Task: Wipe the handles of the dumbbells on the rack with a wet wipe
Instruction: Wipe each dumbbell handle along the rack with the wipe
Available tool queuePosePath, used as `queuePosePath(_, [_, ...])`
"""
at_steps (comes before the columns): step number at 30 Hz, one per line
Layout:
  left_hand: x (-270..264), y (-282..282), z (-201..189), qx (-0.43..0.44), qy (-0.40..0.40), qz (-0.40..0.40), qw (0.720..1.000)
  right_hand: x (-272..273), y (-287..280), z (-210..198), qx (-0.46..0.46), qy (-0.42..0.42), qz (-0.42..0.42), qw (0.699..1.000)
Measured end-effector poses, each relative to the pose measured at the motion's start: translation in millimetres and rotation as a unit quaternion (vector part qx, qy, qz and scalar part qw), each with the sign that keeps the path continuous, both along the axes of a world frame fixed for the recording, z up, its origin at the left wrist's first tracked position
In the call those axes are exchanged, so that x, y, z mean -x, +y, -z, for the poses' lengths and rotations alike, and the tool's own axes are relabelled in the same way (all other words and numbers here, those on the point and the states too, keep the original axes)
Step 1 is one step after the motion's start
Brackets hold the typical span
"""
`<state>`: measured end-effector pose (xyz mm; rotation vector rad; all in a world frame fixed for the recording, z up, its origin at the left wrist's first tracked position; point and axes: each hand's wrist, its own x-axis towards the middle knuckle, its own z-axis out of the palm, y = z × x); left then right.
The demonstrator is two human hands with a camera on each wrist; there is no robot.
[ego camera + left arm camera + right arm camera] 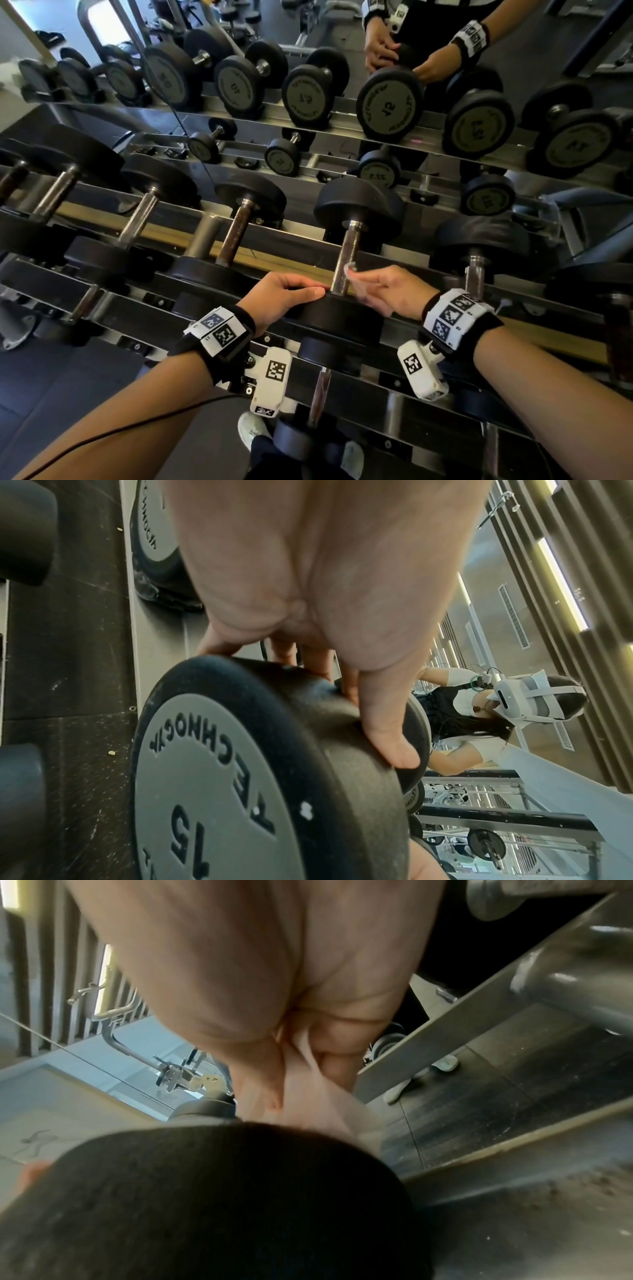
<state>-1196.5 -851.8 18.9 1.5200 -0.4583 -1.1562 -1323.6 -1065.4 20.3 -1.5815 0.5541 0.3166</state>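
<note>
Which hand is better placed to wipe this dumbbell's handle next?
Right. The right hand already pinches the wet wipe against the handle, while the left hand rests on the near weight head.

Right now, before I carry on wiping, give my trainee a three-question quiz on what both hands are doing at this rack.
1. True or false: the left hand grips the dumbbell handle.
2. Which hand holds the wet wipe? A) left B) right C) neither
3. Fill in: the number on the weight head under the left hand is ___.

Key: 1 false, it rests on the weight head. 2 B. 3 15.
</note>
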Motion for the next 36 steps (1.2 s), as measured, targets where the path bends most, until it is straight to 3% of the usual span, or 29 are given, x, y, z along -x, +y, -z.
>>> queuePosePath(1, [-0.4,0.1,0.6,0.000,0.000,0.002,1.000,1.9,-3.6,0.3,0.038,0.006,-0.026,0.999])
queuePosePath(3, [-1.5,-0.1,1.7,-0.002,-0.001,0.004,1.000,0.7,-15.1,-2.8,0.005,0.007,-0.003,1.000])
queuePosePath(8, [-3.1,0.8,5.5,-0.004,-0.008,0.007,1.000,-21.5,-32.5,-3.7,0.078,-0.058,0.196,0.976])
queuePosePath(12, [-2.7,-0.1,4.0,-0.005,-0.018,0.003,1.000,-25.0,-11.8,1.5,0.096,-0.044,0.105,0.989])
queuePosePath(15, [-4.5,-3.2,-1.0,-0.012,-0.016,0.009,1.000,-9.9,-1.0,3.8,0.018,-0.068,0.095,0.993])
queuePosePath(20, [-4.6,-4.0,-3.8,-0.012,-0.018,0.013,1.000,14.0,1.8,15.5,0.081,-0.008,-0.070,0.994])
queuePosePath(22, [-2.2,-2.4,-2.6,-0.008,-0.030,0.008,0.999,7.5,-8.5,13.9,0.011,-0.002,-0.045,0.999])
queuePosePath(23, [-0.7,-2.0,-1.6,-0.008,-0.038,0.004,0.999,1.8,-14.6,9.3,-0.070,0.005,0.015,0.997])
queuePosePath(25, [1.9,-0.7,0.0,-0.004,-0.049,-0.007,0.999,-7.5,-27.6,1.1,-0.107,-0.003,0.114,0.988])
queuePosePath(27, [3.8,0.9,0.4,-0.002,-0.057,-0.011,0.998,-12.5,-36.7,0.2,0.028,-0.040,0.186,0.981])
queuePosePath(29, [5.3,1.6,-0.4,0.000,-0.060,-0.010,0.998,-14.2,-31.2,-2.5,0.147,-0.079,0.189,0.968])
queuePosePath(32, [9.3,2.2,0.2,0.013,-0.054,-0.019,0.998,-16.8,-6.5,-3.6,0.108,-0.105,0.142,0.978])
queuePosePath(36, [12.2,2.9,4.8,0.028,-0.035,-0.026,0.999,-11.6,8.2,4.7,0.138,-0.102,0.008,0.985])
